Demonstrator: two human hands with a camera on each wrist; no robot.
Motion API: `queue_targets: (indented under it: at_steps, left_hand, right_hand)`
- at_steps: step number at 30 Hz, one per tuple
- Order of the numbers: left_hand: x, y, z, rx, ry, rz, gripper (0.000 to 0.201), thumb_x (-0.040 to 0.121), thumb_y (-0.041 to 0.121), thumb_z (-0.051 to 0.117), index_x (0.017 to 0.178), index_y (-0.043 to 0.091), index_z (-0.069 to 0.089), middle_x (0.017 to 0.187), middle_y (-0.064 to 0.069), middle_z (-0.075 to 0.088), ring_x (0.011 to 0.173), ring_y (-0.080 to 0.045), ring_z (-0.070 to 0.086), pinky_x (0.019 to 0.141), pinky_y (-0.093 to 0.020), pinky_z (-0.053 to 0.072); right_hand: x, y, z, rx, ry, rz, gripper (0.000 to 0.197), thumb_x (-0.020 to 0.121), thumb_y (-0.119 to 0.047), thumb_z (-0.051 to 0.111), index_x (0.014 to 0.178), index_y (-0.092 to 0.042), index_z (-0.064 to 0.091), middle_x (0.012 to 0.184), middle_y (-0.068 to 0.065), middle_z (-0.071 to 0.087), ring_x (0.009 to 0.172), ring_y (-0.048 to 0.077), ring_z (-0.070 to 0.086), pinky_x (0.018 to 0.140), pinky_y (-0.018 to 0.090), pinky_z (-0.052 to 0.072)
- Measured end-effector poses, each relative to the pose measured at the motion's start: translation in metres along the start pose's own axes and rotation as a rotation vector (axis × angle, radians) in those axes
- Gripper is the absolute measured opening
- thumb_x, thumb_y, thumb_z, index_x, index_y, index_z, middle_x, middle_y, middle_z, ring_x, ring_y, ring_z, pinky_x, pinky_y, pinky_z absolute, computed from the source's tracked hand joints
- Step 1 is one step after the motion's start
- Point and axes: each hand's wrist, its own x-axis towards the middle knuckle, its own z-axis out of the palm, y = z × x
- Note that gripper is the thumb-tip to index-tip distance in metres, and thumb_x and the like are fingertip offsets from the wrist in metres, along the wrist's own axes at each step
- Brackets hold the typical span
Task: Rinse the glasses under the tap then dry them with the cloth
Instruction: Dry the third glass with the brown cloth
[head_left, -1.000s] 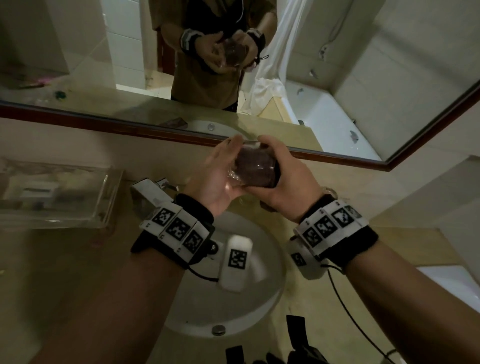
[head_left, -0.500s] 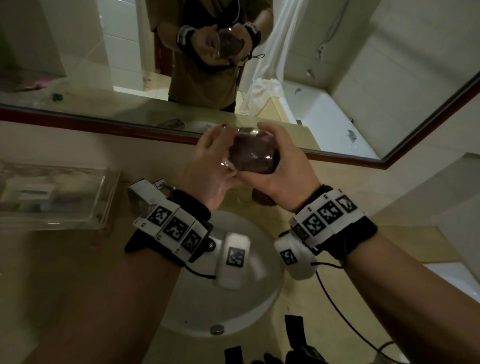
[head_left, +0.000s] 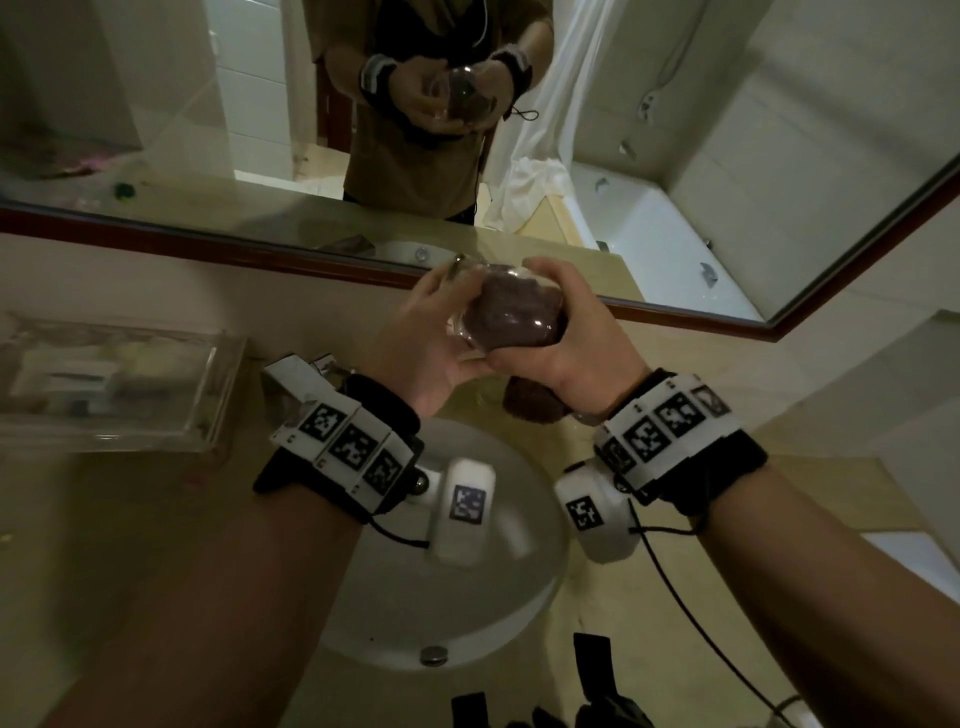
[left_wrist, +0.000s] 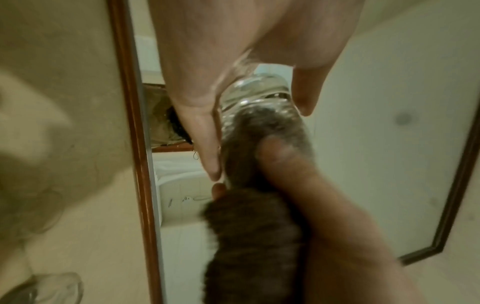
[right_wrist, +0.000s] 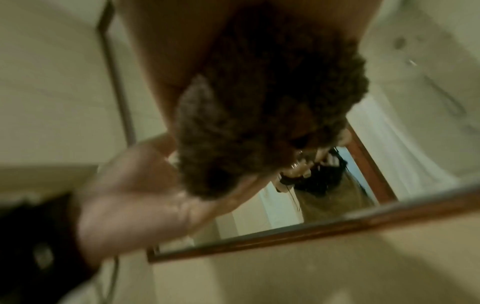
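Observation:
A clear glass (head_left: 511, 312) is held up in front of the mirror, above the basin, with a dark brown cloth (head_left: 535, 402) stuffed into it and hanging out below. My left hand (head_left: 441, 312) grips the glass from the left, its fingers (left_wrist: 202, 127) curled along the wall of the glass (left_wrist: 254, 96). My right hand (head_left: 556, 322) wraps the other side and holds the cloth (left_wrist: 249, 236), with its thumb (left_wrist: 285, 164) pressing the cloth against the glass. In the right wrist view the cloth (right_wrist: 259, 123) fills the middle above my left palm (right_wrist: 135, 195). The tap is hidden behind my hands.
The white basin (head_left: 519, 597) lies below my wrists in a beige counter. A clear plastic tray (head_left: 104, 384) sits on the counter at the left. Another glass (left_wrist: 52, 288) stands low by the wall. The wood-framed mirror (head_left: 675, 156) is just beyond the hands.
Both hands keep their hold on the glass and cloth. They have drifted slightly up toward the mirror, and the cloth has shifted inside the glass.

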Motion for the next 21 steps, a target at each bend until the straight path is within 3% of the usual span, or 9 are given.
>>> queue_targets:
  at_steps: [2, 4, 6, 8, 10, 12, 16, 18, 21]
  left_hand:
    - [-0.0003, -0.0003, 0.0008, -0.058, 0.021, -0.057, 0.061, 0.086, 0.043, 0.062, 0.134, 0.008, 0.05, 0.137, -0.02, 0.053, 0.12, -0.036, 0.058, 0.086, -0.051, 0.055]
    - [0.0011, -0.0015, -0.0003, -0.09, 0.072, -0.043, 0.06, 0.085, 0.036, 0.065, 0.133, 0.005, 0.048, 0.13, -0.019, 0.058, 0.116, -0.034, 0.061, 0.083, -0.05, 0.056]
    - [0.0025, -0.0041, -0.0024, -0.095, 0.095, -0.004, 0.046, 0.085, 0.027, 0.067, 0.124, 0.008, 0.052, 0.118, -0.015, 0.063, 0.109, -0.031, 0.064, 0.076, -0.046, 0.056]
    - [0.0009, -0.0051, -0.0034, -0.051, 0.113, 0.034, 0.042, 0.083, 0.024, 0.07, 0.12, 0.014, 0.054, 0.119, -0.012, 0.063, 0.108, -0.028, 0.065, 0.073, -0.043, 0.056]
    - [-0.0004, -0.006, -0.0045, -0.007, 0.116, 0.051, 0.04, 0.08, 0.025, 0.073, 0.117, 0.021, 0.057, 0.125, -0.01, 0.06, 0.111, -0.027, 0.063, 0.071, -0.043, 0.057]
    - [-0.0011, -0.0048, -0.0061, -0.015, 0.092, 0.042, 0.041, 0.082, 0.025, 0.071, 0.12, 0.021, 0.055, 0.13, -0.011, 0.056, 0.114, -0.027, 0.061, 0.073, -0.046, 0.057]
    - [-0.0015, -0.0016, -0.0046, -0.088, 0.02, -0.034, 0.06, 0.083, 0.027, 0.07, 0.134, 0.008, 0.045, 0.136, -0.016, 0.052, 0.118, -0.03, 0.059, 0.089, -0.049, 0.055]
    - [-0.003, -0.0011, -0.0025, -0.108, -0.011, -0.103, 0.05, 0.092, 0.034, 0.058, 0.133, 0.009, 0.048, 0.132, -0.015, 0.058, 0.114, -0.028, 0.062, 0.089, -0.041, 0.056]
    - [-0.0022, -0.0027, -0.0018, -0.079, -0.016, -0.115, 0.047, 0.091, 0.041, 0.054, 0.128, 0.012, 0.054, 0.126, -0.015, 0.064, 0.116, -0.03, 0.062, 0.095, -0.045, 0.053]
  right_hand:
    - [-0.0033, -0.0031, 0.0014, -0.255, -0.001, -0.126, 0.085, 0.066, -0.022, 0.084, 0.136, -0.024, 0.036, 0.114, -0.002, 0.06, 0.097, 0.014, 0.06, 0.086, 0.023, 0.046]
    - [-0.0066, -0.0037, 0.0047, -0.356, 0.013, -0.215, 0.086, 0.067, -0.024, 0.082, 0.138, -0.022, 0.035, 0.118, 0.0, 0.06, 0.101, 0.019, 0.06, 0.088, 0.027, 0.047]
    - [-0.0071, -0.0025, 0.0073, -0.275, 0.033, -0.175, 0.085, 0.065, -0.025, 0.084, 0.135, -0.023, 0.037, 0.113, -0.005, 0.059, 0.097, 0.013, 0.06, 0.086, 0.025, 0.048]
    - [-0.0045, -0.0008, 0.0084, -0.046, 0.035, -0.043, 0.082, 0.059, -0.024, 0.089, 0.126, -0.025, 0.043, 0.103, -0.013, 0.058, 0.09, 0.004, 0.06, 0.084, 0.018, 0.048]
    - [-0.0009, 0.0031, 0.0073, 0.176, 0.007, 0.063, 0.079, 0.05, -0.026, 0.091, 0.117, -0.024, 0.05, 0.101, -0.01, 0.061, 0.089, 0.006, 0.062, 0.085, 0.024, 0.051]
    - [0.0006, 0.0034, 0.0048, 0.192, -0.007, 0.077, 0.074, 0.052, -0.023, 0.09, 0.116, -0.023, 0.052, 0.101, -0.006, 0.063, 0.089, 0.009, 0.063, 0.085, 0.028, 0.052]
    - [-0.0034, -0.004, 0.0048, -0.089, 0.063, -0.082, 0.078, 0.063, -0.024, 0.086, 0.128, -0.023, 0.043, 0.103, -0.014, 0.055, 0.085, -0.002, 0.055, 0.077, 0.005, 0.043]
    - [-0.0041, -0.0055, 0.005, -0.185, 0.085, -0.149, 0.081, 0.065, -0.027, 0.085, 0.133, -0.023, 0.04, 0.11, -0.01, 0.054, 0.091, 0.005, 0.056, 0.081, 0.01, 0.045]
    - [-0.004, -0.003, 0.007, -0.366, 0.083, -0.251, 0.083, 0.066, -0.028, 0.083, 0.136, -0.021, 0.04, 0.119, -0.001, 0.059, 0.101, 0.02, 0.06, 0.088, 0.031, 0.049]
